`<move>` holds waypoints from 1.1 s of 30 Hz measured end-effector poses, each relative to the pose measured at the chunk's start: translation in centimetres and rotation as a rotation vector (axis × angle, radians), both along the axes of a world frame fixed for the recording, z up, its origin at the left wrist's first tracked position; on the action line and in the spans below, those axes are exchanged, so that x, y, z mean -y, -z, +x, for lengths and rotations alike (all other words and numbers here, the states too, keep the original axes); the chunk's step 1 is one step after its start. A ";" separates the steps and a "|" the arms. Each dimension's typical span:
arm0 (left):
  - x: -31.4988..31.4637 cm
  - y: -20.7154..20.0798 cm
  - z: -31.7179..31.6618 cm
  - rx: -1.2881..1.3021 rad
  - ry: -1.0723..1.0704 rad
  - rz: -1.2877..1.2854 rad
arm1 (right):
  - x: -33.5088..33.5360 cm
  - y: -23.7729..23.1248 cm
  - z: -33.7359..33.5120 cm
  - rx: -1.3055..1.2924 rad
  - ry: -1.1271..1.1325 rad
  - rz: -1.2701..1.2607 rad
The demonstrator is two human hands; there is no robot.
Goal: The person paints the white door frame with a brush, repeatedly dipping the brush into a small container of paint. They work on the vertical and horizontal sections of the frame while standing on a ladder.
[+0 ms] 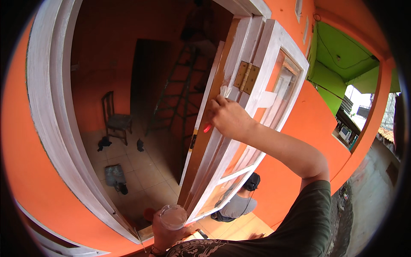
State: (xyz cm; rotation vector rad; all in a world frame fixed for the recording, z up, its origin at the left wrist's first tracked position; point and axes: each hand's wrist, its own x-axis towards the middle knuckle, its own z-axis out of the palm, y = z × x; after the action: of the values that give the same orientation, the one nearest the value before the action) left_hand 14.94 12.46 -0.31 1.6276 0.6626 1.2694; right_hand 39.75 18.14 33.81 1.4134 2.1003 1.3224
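One brush, probably light and soft-tipped, fills the right hand; grip its handle. Left hand cups a tub.

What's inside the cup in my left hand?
Inside the cup, a pale whitish substance shows. How deep it goes can't be seen, and your left hand covers part of the cup's outside.

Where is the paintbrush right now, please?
In the head view, the paintbrush is in the right hand, lower left of the brass-coloured hinge.
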 end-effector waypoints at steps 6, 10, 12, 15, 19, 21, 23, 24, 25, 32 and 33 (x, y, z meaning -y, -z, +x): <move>-0.2 0.0 -0.9 -0.091 -0.065 0.020 | -2.8 -1.8 -0.6 -0.650 -0.206 -0.122; -0.2 1.2 -0.3 -0.055 -0.034 0.001 | -2.9 -13.1 2.1 -0.666 -0.145 0.248; -0.1 1.1 -0.4 -0.028 -0.024 -0.014 | -2.3 -17.2 0.9 -0.474 -0.167 0.416; 0.0 0.4 -0.6 0.004 -0.012 -0.041 | -2.3 -20.3 -0.6 -0.354 -0.356 0.483; 0.0 0.9 -0.7 -0.010 -0.016 -0.051 | -2.8 -18.8 -0.2 -0.043 -0.291 0.481; 0.1 1.0 -0.4 -0.006 0.000 -0.043 | -3.9 -16.9 2.3 0.101 -0.227 0.489; 0.0 0.8 -0.5 0.012 -0.006 -0.021 | -3.4 -12.8 1.9 0.150 -0.044 0.414; -0.1 0.9 -0.5 0.033 0.001 -0.022 | -3.0 -10.3 1.6 0.165 -0.060 0.360; -0.3 1.0 -0.8 0.048 -0.002 -0.023 | -3.1 -7.6 1.0 0.125 -0.096 0.333; -0.3 1.8 -1.2 0.004 -0.060 0.016 | -2.3 2.4 -1.5 -0.407 -0.173 -0.163; -0.3 1.4 -1.2 0.000 -0.046 0.002 | -2.8 -0.1 -1.8 -0.561 -0.176 -0.149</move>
State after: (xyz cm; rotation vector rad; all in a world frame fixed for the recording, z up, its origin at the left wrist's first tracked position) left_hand 13.74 12.75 -1.73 1.6221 0.7020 1.3037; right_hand 37.97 20.91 33.86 1.7113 2.6634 0.8573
